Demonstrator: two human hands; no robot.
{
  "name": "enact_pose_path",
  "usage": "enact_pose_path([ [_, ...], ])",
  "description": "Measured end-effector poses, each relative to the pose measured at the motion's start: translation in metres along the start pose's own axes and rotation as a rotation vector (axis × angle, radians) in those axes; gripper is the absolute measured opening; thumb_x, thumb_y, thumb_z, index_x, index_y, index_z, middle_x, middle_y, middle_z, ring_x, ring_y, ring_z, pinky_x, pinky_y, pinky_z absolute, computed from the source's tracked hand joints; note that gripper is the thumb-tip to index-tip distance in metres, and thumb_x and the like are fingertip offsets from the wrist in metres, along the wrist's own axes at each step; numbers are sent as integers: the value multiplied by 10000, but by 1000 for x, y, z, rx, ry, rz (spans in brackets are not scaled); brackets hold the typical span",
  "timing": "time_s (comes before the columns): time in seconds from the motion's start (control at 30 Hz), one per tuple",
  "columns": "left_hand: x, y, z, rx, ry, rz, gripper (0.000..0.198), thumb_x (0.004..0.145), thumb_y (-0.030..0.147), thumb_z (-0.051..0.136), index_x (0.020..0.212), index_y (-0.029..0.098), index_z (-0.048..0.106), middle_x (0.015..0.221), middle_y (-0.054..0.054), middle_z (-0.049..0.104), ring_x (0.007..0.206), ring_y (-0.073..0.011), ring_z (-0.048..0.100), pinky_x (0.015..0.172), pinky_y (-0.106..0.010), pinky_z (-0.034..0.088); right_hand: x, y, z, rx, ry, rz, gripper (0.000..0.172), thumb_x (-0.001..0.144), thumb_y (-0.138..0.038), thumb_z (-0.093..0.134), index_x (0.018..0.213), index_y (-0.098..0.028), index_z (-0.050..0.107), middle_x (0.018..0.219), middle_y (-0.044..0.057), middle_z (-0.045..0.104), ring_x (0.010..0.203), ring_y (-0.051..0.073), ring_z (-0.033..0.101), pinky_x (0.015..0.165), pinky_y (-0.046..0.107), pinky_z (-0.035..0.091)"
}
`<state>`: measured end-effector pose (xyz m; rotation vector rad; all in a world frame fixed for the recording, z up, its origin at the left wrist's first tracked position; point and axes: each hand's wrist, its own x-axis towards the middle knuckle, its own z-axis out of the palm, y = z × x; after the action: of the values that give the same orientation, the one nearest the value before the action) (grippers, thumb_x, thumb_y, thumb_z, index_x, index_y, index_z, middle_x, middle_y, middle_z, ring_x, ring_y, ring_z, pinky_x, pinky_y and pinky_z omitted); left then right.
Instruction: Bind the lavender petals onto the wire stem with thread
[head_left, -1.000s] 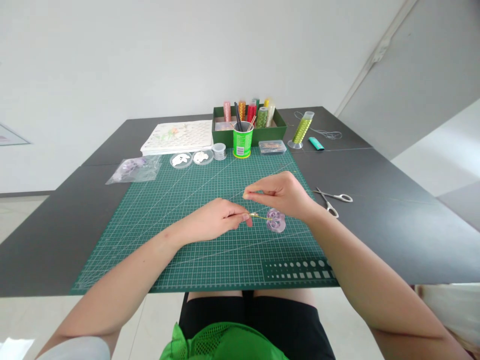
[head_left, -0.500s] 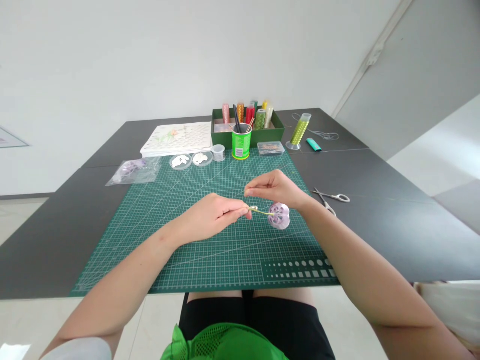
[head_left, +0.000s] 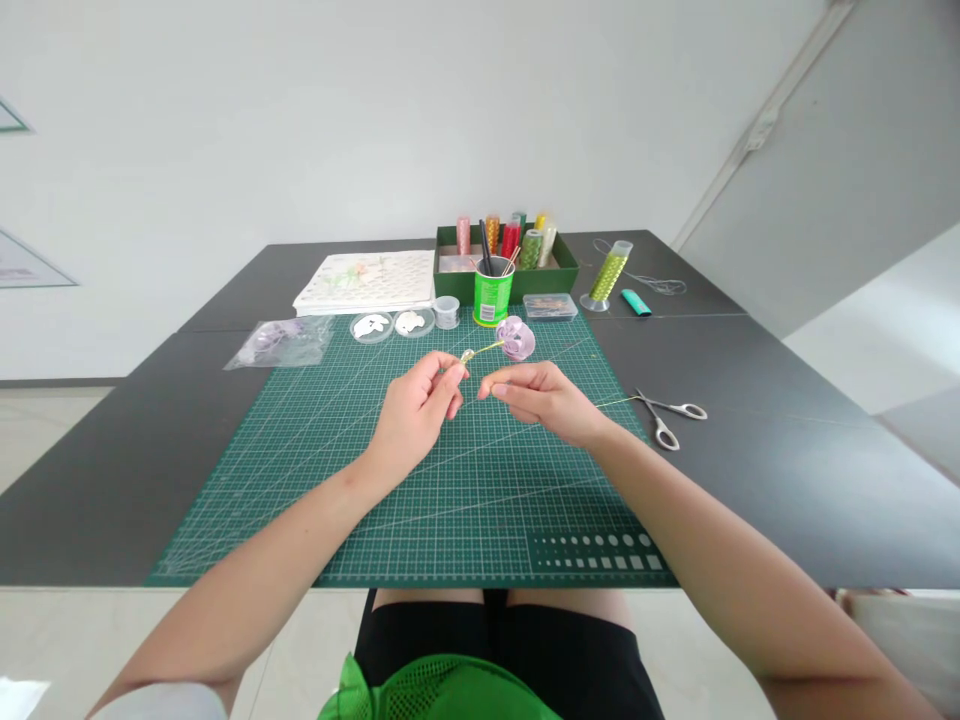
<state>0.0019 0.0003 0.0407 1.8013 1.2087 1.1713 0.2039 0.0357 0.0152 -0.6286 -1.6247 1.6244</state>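
Note:
Above the cutting mat, my left hand [head_left: 420, 405] pinches the thin green stem of a lilac handmade flower [head_left: 516, 339]. The blossom points away to the right, and a small pale bead-like piece [head_left: 467, 356] sits on the stem by the fingertips. Close by on the right, my right hand [head_left: 536, 395] is closed in a pinch, apart from the left. A fine yellow-green thread [head_left: 619, 401] shows behind its wrist and runs toward the scissors [head_left: 666, 420]; its end at the fingers is too thin to make out clearly.
On the green cutting mat [head_left: 360, 530] and black table stand a green cup of tools [head_left: 493, 298], a box of thread spools [head_left: 562, 280], a lime spool [head_left: 609, 275], a clear case [head_left: 550, 307], dishes of white pieces [head_left: 371, 327], a plastic bag [head_left: 281, 342] and a white stack [head_left: 364, 282].
My left hand has raised and turned the flower, so the blossom moved up and away from me. My right hand has come lower, beside the left fingertips.

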Motion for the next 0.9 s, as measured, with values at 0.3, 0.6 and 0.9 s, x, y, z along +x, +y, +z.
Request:
enact_pose_path([
  [0.3, -1, -4, 4, -461, -95, -268, 292, 989, 440, 565, 1019, 169, 671, 551, 81, 401, 437, -57, 249, 412, -183, 180, -2, -3, 3, -158, 3, -36, 286, 946, -429, 648, 956, -163, 752, 524, -95, 355, 464, 59, 210, 445, 241, 157],
  [0.6, -2, -14, 8, -746, -256, -455, 298, 931, 472, 675, 956, 178, 639, 576, 99, 362, 431, -38, 155, 373, -147, 137, 5, 12, 0, -229, 312, -139, 289, 810, -432, 796, 1048, -269, 788, 1057, 35, 741, 1014, 212, 631, 977, 414, 470],
  [0.9, -6, -14, 16, -811, -404, -507, 273, 962, 448, 638, 941, 176, 632, 566, 103, 347, 422, -40, 121, 361, -157, 115, 7, 19, 3, 190, 383, -155, 127, 691, -332, 876, 803, -306, 823, 872, -14, 698, 840, 148, 596, 879, 372, 473],
])
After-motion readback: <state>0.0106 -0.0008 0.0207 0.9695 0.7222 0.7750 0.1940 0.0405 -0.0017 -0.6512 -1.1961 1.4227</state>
